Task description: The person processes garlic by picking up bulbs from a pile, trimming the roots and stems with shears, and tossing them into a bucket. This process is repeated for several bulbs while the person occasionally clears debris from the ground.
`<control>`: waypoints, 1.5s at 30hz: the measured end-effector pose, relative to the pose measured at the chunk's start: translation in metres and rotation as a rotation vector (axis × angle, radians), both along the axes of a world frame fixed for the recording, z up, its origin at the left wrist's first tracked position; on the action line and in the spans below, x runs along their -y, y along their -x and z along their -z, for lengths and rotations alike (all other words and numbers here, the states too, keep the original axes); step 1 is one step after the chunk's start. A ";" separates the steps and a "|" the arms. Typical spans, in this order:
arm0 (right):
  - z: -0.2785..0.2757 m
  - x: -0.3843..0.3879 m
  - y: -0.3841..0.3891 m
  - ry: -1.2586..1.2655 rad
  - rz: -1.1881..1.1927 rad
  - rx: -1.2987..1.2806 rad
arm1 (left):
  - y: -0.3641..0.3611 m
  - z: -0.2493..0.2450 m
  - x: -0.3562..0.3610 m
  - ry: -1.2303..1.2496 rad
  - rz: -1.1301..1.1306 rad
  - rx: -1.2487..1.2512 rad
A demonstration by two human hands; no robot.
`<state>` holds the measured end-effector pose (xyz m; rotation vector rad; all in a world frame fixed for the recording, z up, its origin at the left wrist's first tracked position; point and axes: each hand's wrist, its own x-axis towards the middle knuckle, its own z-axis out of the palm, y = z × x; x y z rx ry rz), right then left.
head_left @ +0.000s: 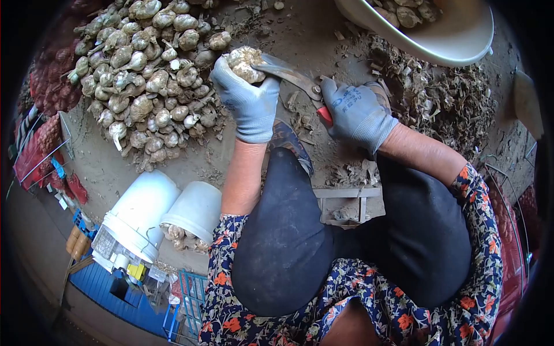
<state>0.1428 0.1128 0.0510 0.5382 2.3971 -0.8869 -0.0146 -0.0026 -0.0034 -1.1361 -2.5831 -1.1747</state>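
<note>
Head view: garlic bulb (244, 62) sits clamped between left fingers (269, 87), while right fingers (330, 92) grip shears (298, 79).

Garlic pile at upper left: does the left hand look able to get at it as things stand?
Probably yes: the left hand is right beside the garlic pile, nothing visible between them. It holds a garlic bulb against the shears, though, so it would likely need to release that first.

On my remote feed, I count one left hand (245, 105), one right hand (360, 115), one garlic bulb (243, 61) and one pair of shears (297, 79) right of one garlic heap (144, 81); two white buckets (145, 199) on its near side; one tub (456, 36) farther right.
</note>
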 end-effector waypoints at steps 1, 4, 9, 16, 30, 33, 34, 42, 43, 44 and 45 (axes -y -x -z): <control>0.001 -0.001 0.002 0.001 -0.001 0.003 | 0.001 0.001 0.000 0.017 -0.021 0.012; 0.005 -0.003 0.002 0.067 0.059 0.037 | 0.004 0.001 0.002 0.041 -0.055 0.102; 0.013 -0.006 -0.002 -0.004 0.162 -0.163 | 0.011 0.002 0.005 -0.017 -0.097 0.366; 0.008 -0.003 0.000 -0.054 0.051 -0.086 | 0.007 0.001 0.010 0.128 -0.009 0.085; -0.004 0.002 0.010 0.173 0.060 0.018 | 0.003 0.003 0.010 0.176 -0.075 0.063; -0.004 0.002 0.011 0.145 0.057 0.050 | 0.005 0.008 0.009 0.088 0.002 -0.145; -0.003 0.001 0.011 0.147 0.053 0.053 | 0.005 0.010 0.009 0.073 -0.001 -0.197; 0.030 0.006 0.014 0.198 0.247 -0.079 | -0.005 0.007 0.000 0.127 -0.009 -0.148; 0.031 0.004 0.013 0.196 0.308 -0.105 | -0.002 0.007 0.001 0.128 -0.004 -0.149; 0.023 -0.001 0.011 0.214 0.364 -0.115 | 0.004 0.008 0.002 0.076 -0.085 0.000; 0.018 -0.006 0.009 0.213 0.355 -0.116 | 0.009 0.009 0.004 0.023 -0.175 0.149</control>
